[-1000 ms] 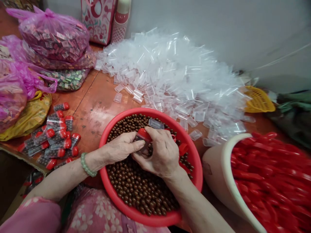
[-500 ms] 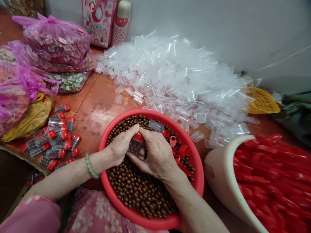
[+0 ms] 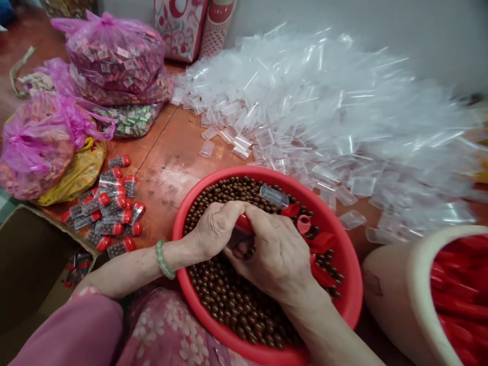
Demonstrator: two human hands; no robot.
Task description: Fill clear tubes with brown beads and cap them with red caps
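My left hand (image 3: 215, 229), with a green bead bracelet (image 3: 163, 260) at the wrist, and my right hand (image 3: 276, 249) close together around a small clear plastic tube (image 3: 241, 240). Dark brown balls show through its wall, and a red cap (image 3: 244, 222) covers its top end, partly hidden by my fingers. Both thumbs meet at the cap. Below my hands a red basin (image 3: 353, 284) holds many brown balls (image 3: 232, 297). A clear tube (image 3: 273, 195) and several loose red caps (image 3: 323, 243) lie on the balls inside it.
Filled red-capped tubes (image 3: 116, 216) lie at left beside an open cardboard box (image 3: 23, 254). Behind stand pink plastic bags (image 3: 114, 56) and a patterned bag (image 3: 179, 30). A large heap of clear tubes (image 3: 305, 101) spreads along the wall. A cream bucket (image 3: 392, 274) of red pieces stands right.
The view has turned left, so everything appears farther right and more of the cardboard box shows. My hands stay on the tube, their fingers now covering more of it and its cap.
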